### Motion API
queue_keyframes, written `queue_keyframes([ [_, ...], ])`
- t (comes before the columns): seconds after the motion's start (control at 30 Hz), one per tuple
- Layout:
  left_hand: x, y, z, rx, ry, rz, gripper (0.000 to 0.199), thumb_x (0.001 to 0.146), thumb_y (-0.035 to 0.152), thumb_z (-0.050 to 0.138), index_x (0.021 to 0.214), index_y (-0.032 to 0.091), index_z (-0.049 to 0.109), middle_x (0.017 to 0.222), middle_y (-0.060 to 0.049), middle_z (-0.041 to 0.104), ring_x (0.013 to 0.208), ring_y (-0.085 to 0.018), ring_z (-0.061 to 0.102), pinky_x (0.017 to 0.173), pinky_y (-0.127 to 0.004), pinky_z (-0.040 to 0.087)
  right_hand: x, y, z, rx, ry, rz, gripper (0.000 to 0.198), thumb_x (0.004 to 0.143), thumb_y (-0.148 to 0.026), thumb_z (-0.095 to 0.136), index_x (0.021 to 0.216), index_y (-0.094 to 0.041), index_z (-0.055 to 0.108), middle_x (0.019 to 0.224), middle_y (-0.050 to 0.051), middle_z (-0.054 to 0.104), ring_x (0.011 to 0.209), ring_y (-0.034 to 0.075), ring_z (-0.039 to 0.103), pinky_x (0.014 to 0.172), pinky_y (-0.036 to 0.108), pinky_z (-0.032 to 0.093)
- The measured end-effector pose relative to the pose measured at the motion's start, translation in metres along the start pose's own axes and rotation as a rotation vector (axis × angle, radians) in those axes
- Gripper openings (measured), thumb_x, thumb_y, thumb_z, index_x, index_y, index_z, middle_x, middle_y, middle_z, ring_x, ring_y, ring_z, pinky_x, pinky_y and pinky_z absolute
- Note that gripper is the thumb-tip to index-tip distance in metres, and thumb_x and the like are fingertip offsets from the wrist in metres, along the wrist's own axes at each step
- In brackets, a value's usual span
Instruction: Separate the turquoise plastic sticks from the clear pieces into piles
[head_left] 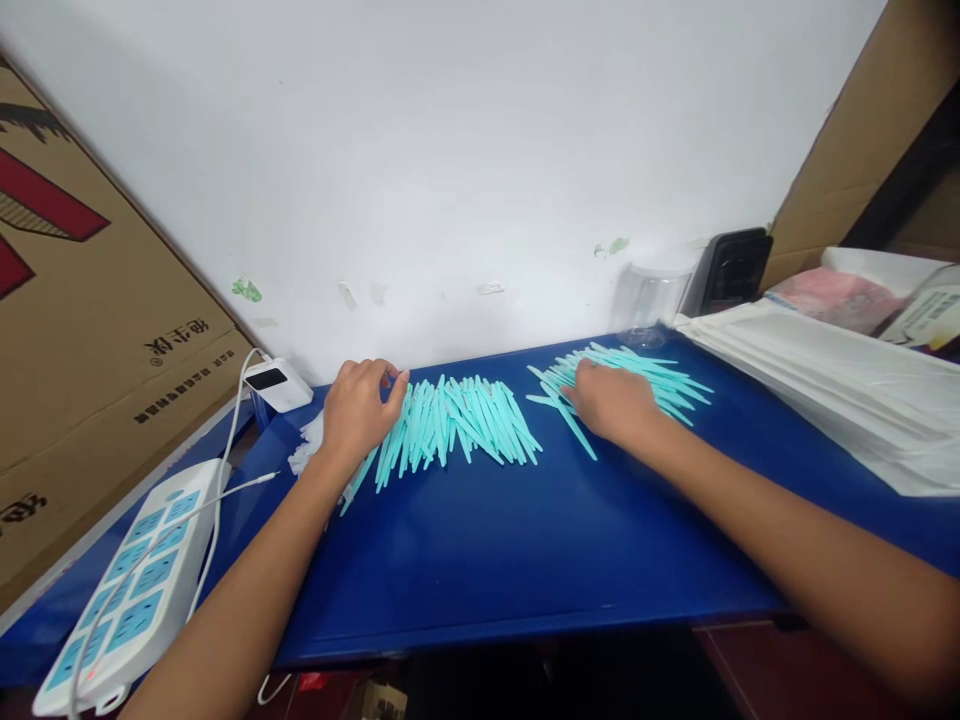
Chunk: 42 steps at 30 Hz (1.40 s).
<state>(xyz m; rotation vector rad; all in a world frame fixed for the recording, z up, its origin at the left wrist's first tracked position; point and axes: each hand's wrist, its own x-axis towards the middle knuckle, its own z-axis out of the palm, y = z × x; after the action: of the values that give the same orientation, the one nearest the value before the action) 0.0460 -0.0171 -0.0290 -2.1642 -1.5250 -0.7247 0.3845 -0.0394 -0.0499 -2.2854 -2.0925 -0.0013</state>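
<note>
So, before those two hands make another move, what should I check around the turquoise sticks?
1. Left hand by the left pile of turquoise sticks: ok, at its left end.
2. Right hand at the right pile of turquoise sticks: ok, reaching over it.
3. Right hand's grip: cannot tell, the hand itself blocks the view.
4. Piles apart: ok, blue tabletop shows between them.
5. Sticks neatly aligned: not ok, many cross.
6. Clear plastic jar upright: ok, behind the right pile.
</note>
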Motion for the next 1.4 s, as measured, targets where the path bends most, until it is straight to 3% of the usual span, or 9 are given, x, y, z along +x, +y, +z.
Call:
queue_keyframes([
  [0.17,0.002,-0.028,0.002,0.247,-0.135,0.007,0.032,0.102,0.042,0.051,0.095,0.018,0.070,0.093,-0.012,0.073,0.096,-0.034,0.060,0.078,-0.042,0.044,-0.006,-0.004,0.001,-0.074,0.225,-0.144,0.041,0.104,-0.038,0.054,0.117,-0.002,0.066,0.120,0.029,0.068,0.122,0.043,0.059,0.088,0.047,0.050],
  [0.23,0.003,-0.037,0.001,0.307,-0.181,-0.016,0.033,0.102,0.043,0.051,0.095,0.017,0.071,0.094,-0.014,0.074,0.097,-0.035,0.061,0.076,-0.042,0.045,-0.009,-0.009,0.001,0.014,0.278,-0.204,0.041,0.106,-0.042,0.049,0.113,-0.005,0.068,0.116,0.025,0.069,0.116,0.040,0.062,0.086,0.045,0.049],
  [0.37,0.005,-0.048,-0.001,0.354,-0.234,-0.075,0.036,0.101,0.044,0.048,0.098,0.017,0.072,0.095,-0.015,0.075,0.097,-0.037,0.063,0.071,-0.043,0.045,-0.017,-0.032,0.004,0.275,0.062,-0.272,0.058,0.102,-0.068,0.043,0.091,-0.017,0.068,0.089,0.014,0.072,0.081,0.029,0.068,0.063,0.037,0.044],
  [0.5,0.006,-0.047,-0.001,0.323,-0.259,-0.072,0.037,0.101,0.046,0.048,0.098,0.018,0.072,0.096,-0.015,0.075,0.097,-0.038,0.064,0.068,-0.042,0.044,-0.024,-0.054,0.007,0.261,0.045,-0.251,0.071,0.093,-0.082,0.042,0.093,-0.015,0.065,0.091,0.017,0.071,0.079,0.030,0.068,0.058,0.036,0.042],
  [0.7,0.005,-0.038,-0.003,0.297,-0.294,-0.073,0.040,0.101,0.048,0.046,0.100,0.019,0.073,0.092,-0.015,0.075,0.094,-0.037,0.066,0.065,-0.039,0.044,-0.033,-0.065,0.007,0.084,0.013,-0.330,0.041,0.104,-0.048,0.047,0.110,-0.011,0.063,0.102,0.018,0.073,0.089,0.030,0.072,0.066,0.034,0.048],
  [0.83,0.006,-0.040,-0.004,0.310,-0.309,-0.103,0.042,0.101,0.048,0.044,0.104,0.019,0.073,0.094,-0.016,0.076,0.093,-0.037,0.068,0.068,-0.041,0.046,-0.039,-0.066,0.013,0.034,0.012,-0.339,0.034,0.108,-0.032,0.041,0.117,-0.006,0.060,0.099,0.021,0.072,0.089,0.033,0.074,0.067,0.035,0.049],
  [1.1,0.005,-0.042,0.002,0.286,-0.337,-0.100,0.040,0.101,0.048,0.046,0.102,0.019,0.073,0.095,-0.014,0.077,0.090,-0.035,0.070,0.069,-0.039,0.047,-0.033,-0.055,0.017,0.035,-0.017,-0.376,0.031,0.111,-0.030,0.029,0.122,-0.008,0.048,0.071,0.011,0.068,0.067,0.028,0.068,0.059,0.033,0.040],
  [1.2,0.005,-0.045,0.002,0.266,-0.341,-0.110,0.040,0.100,0.050,0.047,0.103,0.020,0.073,0.095,-0.014,0.077,0.089,-0.035,0.071,0.069,-0.039,0.048,-0.027,-0.045,0.014,0.164,0.008,-0.392,0.030,0.113,-0.036,0.024,0.113,-0.016,0.046,0.071,0.006,0.064,0.059,0.023,0.059,0.056,0.032,0.036],
  [1.4,0.009,-0.061,-0.006,0.261,-0.349,-0.166,0.043,0.098,0.054,0.048,0.102,0.020,0.075,0.090,-0.016,0.077,0.087,-0.037,0.070,0.069,-0.040,0.048,-0.007,-0.023,0.016,0.755,0.068,-0.511,0.029,0.110,-0.046,0.033,0.089,-0.025,0.036,0.079,-0.001,0.051,0.069,0.018,0.048,0.065,0.030,0.040],
])
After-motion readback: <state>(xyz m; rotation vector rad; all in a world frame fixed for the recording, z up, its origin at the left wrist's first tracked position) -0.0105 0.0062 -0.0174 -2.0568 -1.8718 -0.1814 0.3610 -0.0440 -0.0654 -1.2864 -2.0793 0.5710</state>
